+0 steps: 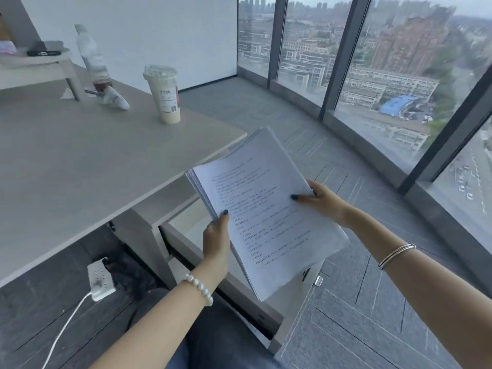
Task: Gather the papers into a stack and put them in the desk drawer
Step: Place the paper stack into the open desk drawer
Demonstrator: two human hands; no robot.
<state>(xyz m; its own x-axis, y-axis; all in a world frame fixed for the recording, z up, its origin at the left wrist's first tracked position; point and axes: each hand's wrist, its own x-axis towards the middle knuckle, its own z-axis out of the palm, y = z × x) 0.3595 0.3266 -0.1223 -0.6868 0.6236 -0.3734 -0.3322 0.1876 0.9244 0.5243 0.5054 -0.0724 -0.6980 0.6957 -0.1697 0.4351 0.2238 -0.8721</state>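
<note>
A stack of white printed papers (pixel 262 209) is held in the air to the right of the grey desk (pixel 80 161). My left hand (pixel 216 241) grips the stack's left edge, thumb on top. My right hand (pixel 323 201) grips its right edge, thumb on the top sheet. Directly below the papers, the desk drawer (pixel 186 235) stands pulled out and open; the stack hides most of its inside.
On the desk stand a lidded drink cup (pixel 163 94) and a plastic bottle (pixel 91 57), with a white sock-like thing (pixel 115 98) lying between them. A power strip (pixel 99 279) with a white cable lies on the floor under the desk. Floor-to-ceiling windows run along the right.
</note>
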